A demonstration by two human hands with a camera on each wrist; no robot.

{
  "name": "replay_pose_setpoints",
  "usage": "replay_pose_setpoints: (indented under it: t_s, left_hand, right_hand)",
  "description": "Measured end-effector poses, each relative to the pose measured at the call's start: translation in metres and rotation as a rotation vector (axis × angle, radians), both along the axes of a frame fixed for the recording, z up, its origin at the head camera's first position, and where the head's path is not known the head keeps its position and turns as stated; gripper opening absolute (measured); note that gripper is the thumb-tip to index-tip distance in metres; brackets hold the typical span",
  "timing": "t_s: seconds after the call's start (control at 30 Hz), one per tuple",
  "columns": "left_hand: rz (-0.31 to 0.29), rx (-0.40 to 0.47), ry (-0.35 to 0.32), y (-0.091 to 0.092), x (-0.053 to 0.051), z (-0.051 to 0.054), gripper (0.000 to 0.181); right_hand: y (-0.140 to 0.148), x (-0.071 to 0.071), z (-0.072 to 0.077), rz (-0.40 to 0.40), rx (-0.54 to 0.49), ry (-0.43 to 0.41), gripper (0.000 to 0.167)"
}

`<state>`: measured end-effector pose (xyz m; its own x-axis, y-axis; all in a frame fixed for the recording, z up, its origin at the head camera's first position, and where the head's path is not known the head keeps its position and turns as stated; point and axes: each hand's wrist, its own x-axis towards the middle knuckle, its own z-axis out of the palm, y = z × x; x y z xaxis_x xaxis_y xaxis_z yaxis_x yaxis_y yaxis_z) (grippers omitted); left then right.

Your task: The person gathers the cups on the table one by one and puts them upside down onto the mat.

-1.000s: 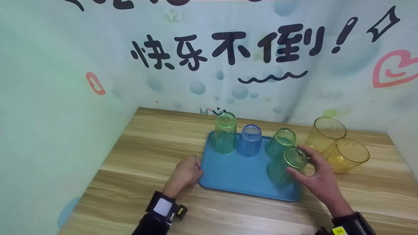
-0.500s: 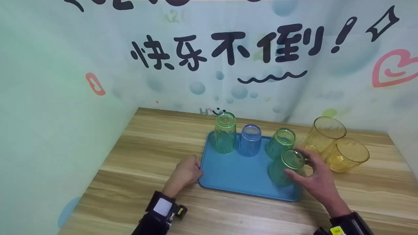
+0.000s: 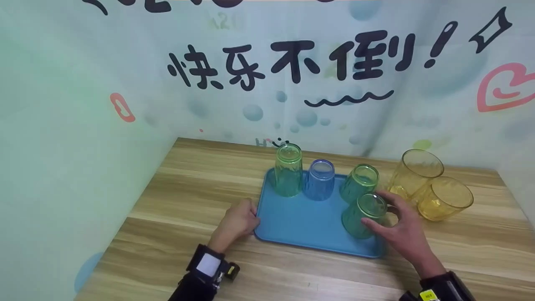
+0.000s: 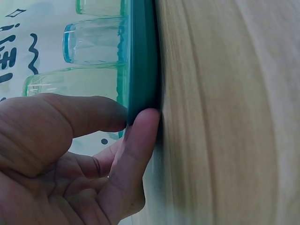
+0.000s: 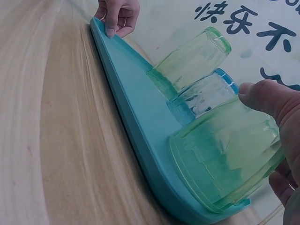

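A blue tray [image 3: 296, 221] lies on the wooden table. My left hand [image 3: 236, 219] pinches its left rim between thumb and fingers, as the left wrist view [image 4: 70, 154] shows close up. At the tray's front right, my right hand [image 3: 403, 230] holds an upside-down green glass [image 3: 355, 219] between thumb and fingers; in the right wrist view this glass [image 5: 225, 154] has its mouth down on the tray. Behind it stands another inverted green glass [image 3: 354, 190]. Along the tray's back are an inverted blue glass [image 3: 320, 190] and a taller inverted green glass [image 3: 288, 179] to its left.
Two amber glasses, one at the back [image 3: 413, 167] and one nearer [image 3: 451, 200], stand mouth up on the table just right of the tray and my right hand. A printed cloth wall [image 3: 234, 113] borders the table's back edge.
My right hand has shifted slightly left and toward me with the front green glass, whose top has come a little left and down. The left hand and the tray have stayed put.
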<state>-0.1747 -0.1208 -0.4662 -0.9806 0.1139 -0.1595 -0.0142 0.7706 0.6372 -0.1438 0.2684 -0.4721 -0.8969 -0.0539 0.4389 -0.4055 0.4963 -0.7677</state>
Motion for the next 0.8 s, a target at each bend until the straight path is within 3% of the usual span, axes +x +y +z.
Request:
replay_pose_setpoints:
  t_s: [0.67, 0.8]
  left_hand:
    - [0.038, 0.027, -0.083, 0.0019, 0.0000, 0.0005, 0.011]
    - [0.017, 0.052, -0.056, 0.0014, 0.0012, 0.0002, 0.010]
  right_hand:
    - [-0.0040, 0.0023, -0.0036, -0.002, -0.017, -0.045, 0.075]
    - [-0.0041, 0.0021, -0.0040, -0.004, -0.024, -0.047, 0.076]
